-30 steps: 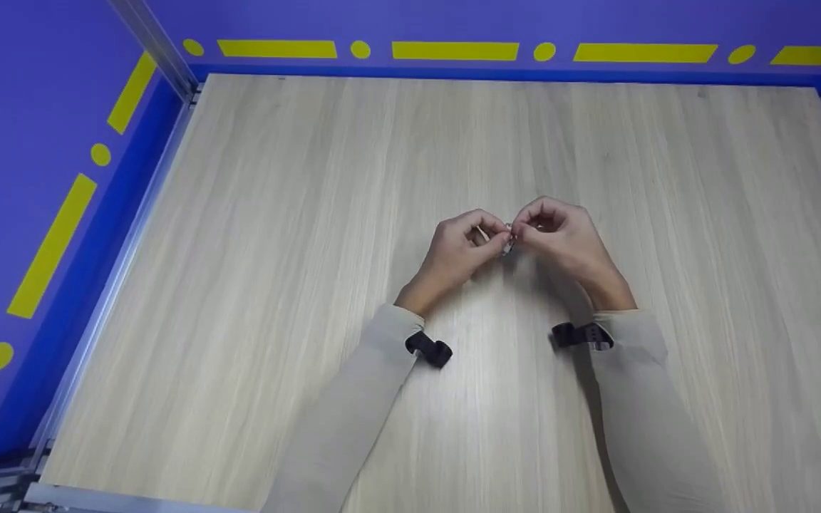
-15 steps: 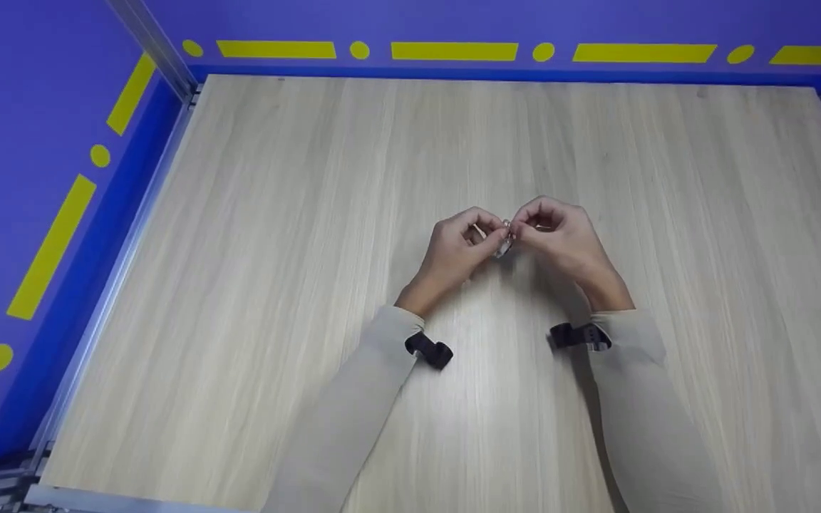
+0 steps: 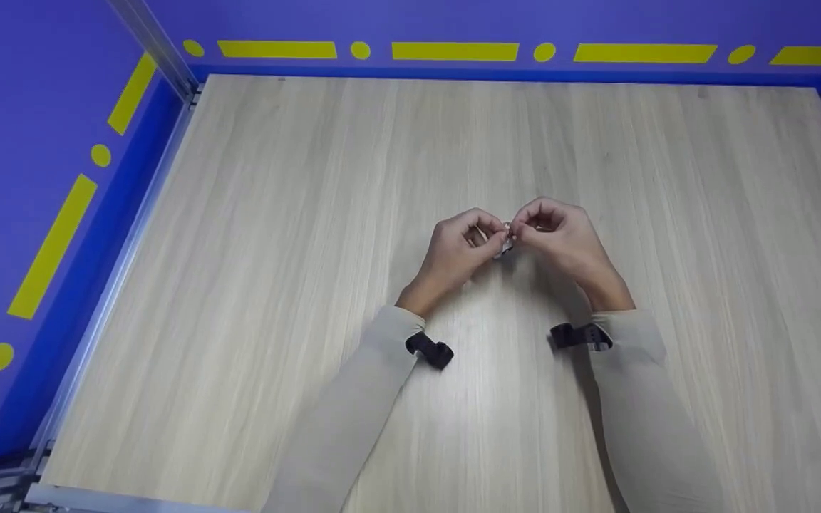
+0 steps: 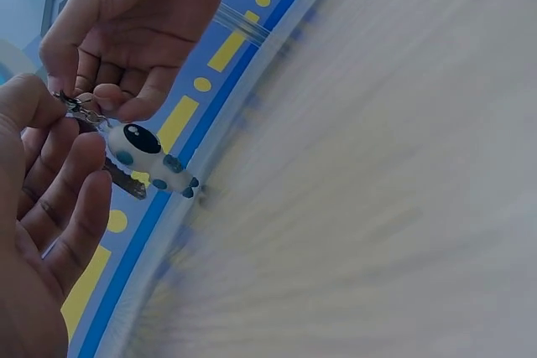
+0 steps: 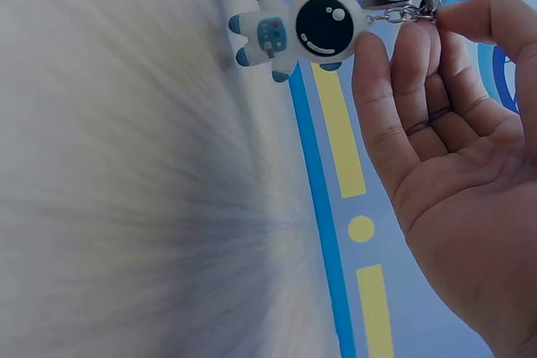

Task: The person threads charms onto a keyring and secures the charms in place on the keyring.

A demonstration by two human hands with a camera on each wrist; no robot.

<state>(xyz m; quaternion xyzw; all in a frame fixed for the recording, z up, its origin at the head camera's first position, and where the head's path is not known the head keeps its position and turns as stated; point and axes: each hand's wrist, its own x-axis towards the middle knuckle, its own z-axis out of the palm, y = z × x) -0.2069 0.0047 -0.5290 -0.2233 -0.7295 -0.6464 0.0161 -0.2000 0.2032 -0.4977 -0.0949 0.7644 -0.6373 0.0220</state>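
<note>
Near the middle of the table, my left hand (image 3: 455, 246) and right hand (image 3: 566, 235) meet fingertip to fingertip above the wood. Between thumb and index finger, each pinches the metal ring and clasp end of a keychain (image 5: 430, 7). A short silver chain (image 5: 393, 14) leads from there to a white astronaut figure (image 5: 323, 27) with a black visor and blue hands and feet, dangling freely. Beside the figure hangs a metal key (image 4: 126, 180) with a notched edge, partly covered by fingers in the left wrist view. Fingertips hide much of the ring.
The light wood-grain table (image 3: 296, 214) spreads out under both hands. Blue panels (image 3: 453, 21) with yellow bars and dots stand along its back and left sides, with metal rails at the edges. Black straps (image 3: 430, 350) circle both sleeve cuffs.
Both hands stay nearly in place and keep their pinch. The dangling part of the keychain has swung slightly left beneath the fingertips compared with a second ago.
</note>
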